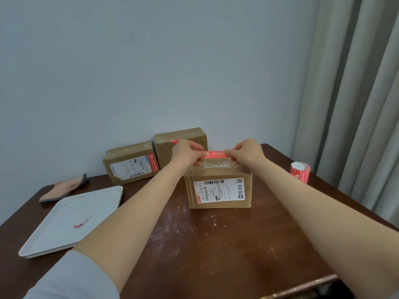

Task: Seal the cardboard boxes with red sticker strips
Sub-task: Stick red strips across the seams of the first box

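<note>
Brown tabletop point(216, 244) across lower frame; white tray point(64, 212) lower left; cardboard box point(220, 193) centre; left hand point(187, 153) and right hand point(246, 153) each pinching an end of red sticker strip point(216, 154) over box's top edge; sticker roll point(300, 172) right.

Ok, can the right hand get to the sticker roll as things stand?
Probably yes. The roll stands on the table right of the box, with nothing between it and the right hand. But that hand pinches the strip and must let go first.
</note>
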`<state>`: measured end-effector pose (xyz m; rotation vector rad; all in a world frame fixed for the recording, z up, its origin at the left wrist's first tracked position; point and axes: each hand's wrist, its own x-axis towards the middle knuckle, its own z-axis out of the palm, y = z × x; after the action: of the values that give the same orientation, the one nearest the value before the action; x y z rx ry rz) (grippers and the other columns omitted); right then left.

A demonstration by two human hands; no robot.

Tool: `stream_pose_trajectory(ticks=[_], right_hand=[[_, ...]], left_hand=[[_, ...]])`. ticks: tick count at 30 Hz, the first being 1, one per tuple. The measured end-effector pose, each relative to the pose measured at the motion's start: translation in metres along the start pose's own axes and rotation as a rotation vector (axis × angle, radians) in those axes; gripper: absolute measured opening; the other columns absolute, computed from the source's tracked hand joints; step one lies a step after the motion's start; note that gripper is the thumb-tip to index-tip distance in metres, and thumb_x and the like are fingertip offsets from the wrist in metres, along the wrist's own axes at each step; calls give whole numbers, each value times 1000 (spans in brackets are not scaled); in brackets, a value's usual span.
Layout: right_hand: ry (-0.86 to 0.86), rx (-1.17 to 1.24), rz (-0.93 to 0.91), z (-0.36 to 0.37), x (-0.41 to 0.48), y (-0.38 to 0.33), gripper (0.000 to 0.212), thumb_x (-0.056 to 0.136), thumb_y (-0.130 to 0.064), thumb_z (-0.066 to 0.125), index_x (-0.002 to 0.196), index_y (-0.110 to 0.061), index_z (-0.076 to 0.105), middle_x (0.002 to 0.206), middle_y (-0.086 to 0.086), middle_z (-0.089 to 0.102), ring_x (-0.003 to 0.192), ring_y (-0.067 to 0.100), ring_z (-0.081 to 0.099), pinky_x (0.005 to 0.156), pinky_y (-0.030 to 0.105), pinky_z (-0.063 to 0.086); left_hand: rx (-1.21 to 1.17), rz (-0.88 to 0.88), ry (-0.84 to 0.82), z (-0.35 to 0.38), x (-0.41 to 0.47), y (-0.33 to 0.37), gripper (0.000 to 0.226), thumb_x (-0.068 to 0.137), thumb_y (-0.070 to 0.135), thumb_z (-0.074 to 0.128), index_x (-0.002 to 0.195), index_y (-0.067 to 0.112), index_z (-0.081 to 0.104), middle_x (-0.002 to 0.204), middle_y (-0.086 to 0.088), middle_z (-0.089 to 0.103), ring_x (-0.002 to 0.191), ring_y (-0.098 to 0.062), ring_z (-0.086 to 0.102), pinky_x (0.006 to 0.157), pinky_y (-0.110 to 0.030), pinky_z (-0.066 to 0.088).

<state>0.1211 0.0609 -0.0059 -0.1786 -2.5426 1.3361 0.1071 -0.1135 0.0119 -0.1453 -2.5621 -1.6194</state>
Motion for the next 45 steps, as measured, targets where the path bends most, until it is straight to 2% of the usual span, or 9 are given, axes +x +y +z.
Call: stream_pose_trajectory(ticks=[5,9,14,19,23,29,34,41,45], right_hand=[[-29,-153,-14,3,3,2,30,84,-29,67,77,0,72,62,6,65,64,20,62,76,39,56],[-60,-251,-2,8,5,-1,31,81,-34,68,78,-4,70,66,5,64,64,21,60,66,34,53],[-68,-358,11,12,4,-2,33,81,-43,68,85,-10,69,81,4,67,74,22,65,57,28,46],[-57,-406,20,14,4,-3,27,82,-38,64,79,-11,65,76,4,62,68,24,59,52,26,37],[-43,-458,27,18,5,-2,20,82,-28,61,68,-15,54,71,2,54,65,24,52,48,25,31],[-28,-489,44,20,4,-5,11,83,-23,61,77,-16,56,77,2,56,72,24,55,49,24,31],[-33,-516,67,20,2,-7,24,84,-24,63,67,-16,48,72,1,53,73,23,56,48,25,31],[-27,-543,57,19,0,-10,25,85,-24,64,69,-15,47,72,1,50,78,23,57,50,26,34],[-13,-546,35,19,-3,-9,19,86,-25,64,76,-13,54,81,4,57,78,25,57,57,28,39]], left_hand=[[161,6,12,4,6,-3,22,82,8,71,103,6,66,84,-7,68,72,-15,66,69,-25,56],[362,50,16,3,11,-5,28,80,16,74,106,9,68,108,-5,67,103,-17,61,87,-26,46],[466,62,9,6,15,-8,30,80,18,74,108,10,69,118,-5,65,114,-20,57,92,-30,45],[498,75,18,8,17,-12,26,81,18,72,107,12,70,117,-5,65,112,-20,57,94,-31,48],[519,85,10,10,16,-14,27,81,17,72,108,12,70,117,-5,65,111,-19,58,92,-30,47],[540,78,14,12,16,-15,23,81,15,71,104,13,71,112,-5,67,104,-19,61,88,-30,50],[577,65,7,15,17,-14,23,81,13,70,104,10,71,110,-8,67,103,-21,62,84,-29,50],[641,54,-7,15,15,-12,28,84,15,68,110,6,65,108,-9,66,95,-25,63,73,-31,51],[672,162,-9,14,7,-15,29,88,12,60,116,12,62,121,-9,58,108,-25,57,85,-32,47]])
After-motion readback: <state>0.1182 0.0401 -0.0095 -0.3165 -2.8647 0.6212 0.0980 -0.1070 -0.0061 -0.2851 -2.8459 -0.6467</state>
